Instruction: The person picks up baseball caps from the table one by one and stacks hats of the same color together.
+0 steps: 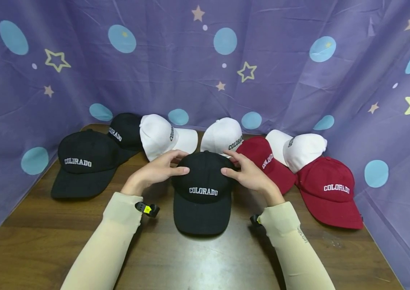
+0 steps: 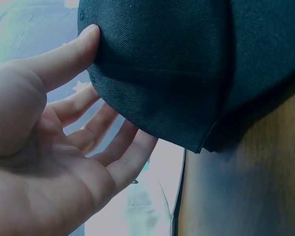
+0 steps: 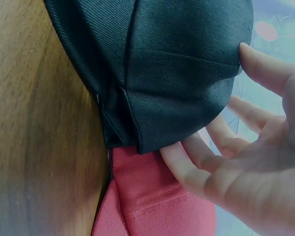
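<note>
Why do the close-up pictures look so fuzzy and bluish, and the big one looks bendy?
Head view: sharp and evenly lit, wide lens bows the table edges, soft glare on the wood. Left wrist view: left hand blurred, too near, washed-out pale background. Right wrist view: black cap weave sharp, right hand soft, bluish cast.

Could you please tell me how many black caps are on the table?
3: one at centre between both hands, one at far left, one behind that, partly covered. Others could be hidden.
</note>
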Demonstrator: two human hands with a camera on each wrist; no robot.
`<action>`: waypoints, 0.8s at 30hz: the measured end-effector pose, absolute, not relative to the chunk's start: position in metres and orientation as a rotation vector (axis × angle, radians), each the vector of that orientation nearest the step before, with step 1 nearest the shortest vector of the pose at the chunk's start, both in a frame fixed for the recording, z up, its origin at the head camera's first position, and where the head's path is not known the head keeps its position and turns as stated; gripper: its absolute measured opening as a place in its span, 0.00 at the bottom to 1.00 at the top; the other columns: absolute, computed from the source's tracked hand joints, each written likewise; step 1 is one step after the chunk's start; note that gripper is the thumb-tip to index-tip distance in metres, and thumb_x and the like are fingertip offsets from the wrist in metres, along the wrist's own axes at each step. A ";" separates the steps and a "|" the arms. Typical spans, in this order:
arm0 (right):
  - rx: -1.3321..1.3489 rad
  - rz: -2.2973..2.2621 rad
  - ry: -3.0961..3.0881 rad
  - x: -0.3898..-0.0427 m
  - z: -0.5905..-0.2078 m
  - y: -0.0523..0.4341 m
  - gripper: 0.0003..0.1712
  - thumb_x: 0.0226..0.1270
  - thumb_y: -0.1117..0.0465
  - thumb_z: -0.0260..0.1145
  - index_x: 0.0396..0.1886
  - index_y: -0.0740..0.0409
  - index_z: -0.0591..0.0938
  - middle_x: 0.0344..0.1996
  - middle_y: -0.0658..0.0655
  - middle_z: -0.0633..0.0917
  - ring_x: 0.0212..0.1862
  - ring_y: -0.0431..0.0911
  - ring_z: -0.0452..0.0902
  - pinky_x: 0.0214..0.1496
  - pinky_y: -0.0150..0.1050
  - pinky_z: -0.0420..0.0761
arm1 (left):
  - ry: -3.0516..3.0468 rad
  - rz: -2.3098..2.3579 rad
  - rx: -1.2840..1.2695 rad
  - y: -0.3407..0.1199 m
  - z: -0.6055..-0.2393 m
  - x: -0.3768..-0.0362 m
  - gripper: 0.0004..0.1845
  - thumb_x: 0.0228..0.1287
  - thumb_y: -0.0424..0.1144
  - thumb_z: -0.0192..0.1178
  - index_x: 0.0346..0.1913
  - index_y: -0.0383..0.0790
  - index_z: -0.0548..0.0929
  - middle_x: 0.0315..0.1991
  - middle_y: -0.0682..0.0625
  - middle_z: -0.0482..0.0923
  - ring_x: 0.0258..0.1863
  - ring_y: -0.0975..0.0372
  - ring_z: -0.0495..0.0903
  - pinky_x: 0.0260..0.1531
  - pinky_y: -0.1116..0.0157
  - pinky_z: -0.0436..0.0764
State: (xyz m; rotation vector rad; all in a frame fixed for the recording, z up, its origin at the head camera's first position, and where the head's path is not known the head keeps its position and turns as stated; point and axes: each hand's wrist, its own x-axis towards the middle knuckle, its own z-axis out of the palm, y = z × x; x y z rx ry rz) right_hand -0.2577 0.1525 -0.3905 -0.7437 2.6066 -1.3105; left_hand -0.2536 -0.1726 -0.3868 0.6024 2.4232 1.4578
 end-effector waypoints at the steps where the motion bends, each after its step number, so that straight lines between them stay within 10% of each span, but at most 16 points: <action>1: -0.756 -1.305 2.604 -0.258 -0.391 0.152 0.40 0.75 0.57 0.70 0.82 0.57 0.67 0.69 0.64 0.76 0.67 0.62 0.75 0.70 0.59 0.75 | 2.425 1.463 0.600 -0.172 -0.387 -0.253 0.29 0.74 0.38 0.68 0.74 0.35 0.73 0.67 0.40 0.74 0.70 0.46 0.71 0.70 0.46 0.70; 13: -0.817 -1.349 2.498 -0.256 -0.392 0.151 0.37 0.78 0.56 0.67 0.81 0.59 0.68 0.73 0.63 0.74 0.73 0.59 0.68 0.76 0.60 0.69 | 2.433 1.476 0.568 -0.172 -0.387 -0.253 0.34 0.73 0.36 0.69 0.77 0.33 0.70 0.70 0.35 0.64 0.67 0.44 0.68 0.70 0.46 0.67; 24: -0.817 -1.383 2.452 -0.255 -0.392 0.149 0.37 0.76 0.59 0.69 0.80 0.59 0.68 0.72 0.62 0.74 0.73 0.58 0.69 0.77 0.59 0.68 | 2.398 1.506 0.567 -0.172 -0.388 -0.254 0.31 0.71 0.35 0.70 0.73 0.33 0.72 0.64 0.38 0.73 0.64 0.46 0.72 0.67 0.50 0.70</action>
